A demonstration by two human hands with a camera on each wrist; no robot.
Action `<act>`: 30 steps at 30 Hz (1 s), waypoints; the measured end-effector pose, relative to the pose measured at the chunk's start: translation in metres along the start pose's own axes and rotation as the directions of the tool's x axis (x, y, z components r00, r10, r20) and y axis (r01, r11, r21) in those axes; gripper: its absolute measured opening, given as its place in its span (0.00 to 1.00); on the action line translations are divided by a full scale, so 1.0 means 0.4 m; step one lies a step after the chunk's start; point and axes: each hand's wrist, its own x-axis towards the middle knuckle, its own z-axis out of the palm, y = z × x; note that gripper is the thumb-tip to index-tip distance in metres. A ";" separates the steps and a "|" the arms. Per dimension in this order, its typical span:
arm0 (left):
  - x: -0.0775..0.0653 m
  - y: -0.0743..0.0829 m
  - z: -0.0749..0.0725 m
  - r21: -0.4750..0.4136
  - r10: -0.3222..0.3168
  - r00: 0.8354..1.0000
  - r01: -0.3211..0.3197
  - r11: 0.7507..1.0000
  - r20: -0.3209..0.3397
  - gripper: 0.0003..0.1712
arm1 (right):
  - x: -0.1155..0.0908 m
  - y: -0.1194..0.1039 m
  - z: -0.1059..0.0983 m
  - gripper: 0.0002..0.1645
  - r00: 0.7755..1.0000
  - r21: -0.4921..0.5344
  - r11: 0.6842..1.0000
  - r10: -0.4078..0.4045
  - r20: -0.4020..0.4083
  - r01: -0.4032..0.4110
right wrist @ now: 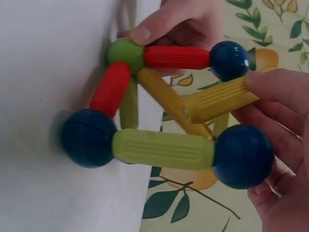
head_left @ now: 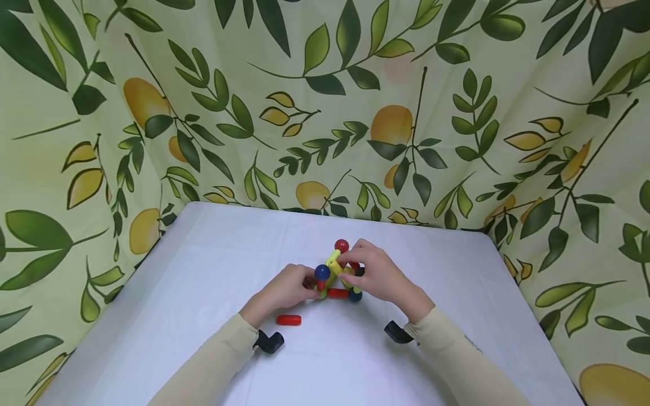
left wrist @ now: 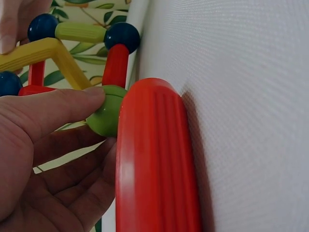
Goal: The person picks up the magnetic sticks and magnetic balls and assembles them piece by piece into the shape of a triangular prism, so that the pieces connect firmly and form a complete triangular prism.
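A frame of magnetic rods and balls stands on the table before me. My left hand (head_left: pixel 293 283) pinches a green ball (left wrist: pixel 106 112) at its lower left corner between thumb and fingers. From that ball run red rods, a yellow-green one and a slanting yellow rod (right wrist: pixel 161 94). My right hand (head_left: pixel 378 272) pinches another yellow rod (right wrist: pixel 222 100), whose near end meets or overlaps the slanting one; I cannot tell if they are joined. Blue balls (right wrist: pixel 244 156) sit at other corners, and a red ball (head_left: pixel 342 246) tops the far side.
A loose red rod (head_left: pixel 289 320) lies on the white-covered table (head_left: pixel 213 254), close to my left wrist. Leaf-and-fruit patterned cloth (head_left: pixel 325 113) hangs behind the table and along both sides. A black wrist camera (head_left: pixel 270 342) is strapped below my left hand.
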 end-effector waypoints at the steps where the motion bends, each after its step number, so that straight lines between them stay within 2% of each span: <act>1: 0.000 0.000 0.000 0.000 -0.005 1.000 0.005 1.000 0.002 0.15 | -0.001 0.001 0.004 0.15 1.000 -0.011 1.000 0.017 0.011 -0.016; 4: 0.000 0.000 0.000 0.003 -0.014 1.000 0.014 1.000 0.001 0.16 | -0.003 0.006 0.016 0.16 0.999 -0.054 0.998 0.032 0.040 -0.030; 9: 0.001 0.000 -0.002 -0.004 -0.004 1.000 0.004 1.000 0.000 0.15 | -0.002 0.011 0.028 0.16 0.999 -0.170 0.985 -0.003 0.041 0.010; 13: 0.002 0.000 -0.001 -0.001 -0.004 1.000 0.004 1.000 0.003 0.15 | -0.001 0.019 0.036 0.14 0.998 -0.287 0.956 -0.054 0.039 0.063; 20: 0.002 -0.001 -0.001 0.003 0.002 1.000 -0.002 1.000 0.001 0.13 | 0.000 0.028 0.051 0.12 0.987 -0.425 0.891 -0.145 0.065 0.159; 26: 0.003 0.001 0.001 0.008 0.002 1.000 -0.002 1.000 0.005 0.14 | 0.000 0.020 0.055 0.14 0.982 -0.477 0.859 -0.161 0.094 0.187; 28: 0.002 0.002 -0.001 0.015 0.004 1.000 -0.004 1.000 0.005 0.14 | -0.002 0.016 0.048 0.15 0.981 -0.467 0.863 -0.174 0.081 0.191; 30: 0.000 0.007 -0.006 0.023 -0.002 1.000 0.002 1.000 0.003 0.14 | -0.006 0.014 0.034 0.14 0.981 -0.432 0.882 -0.190 0.039 0.188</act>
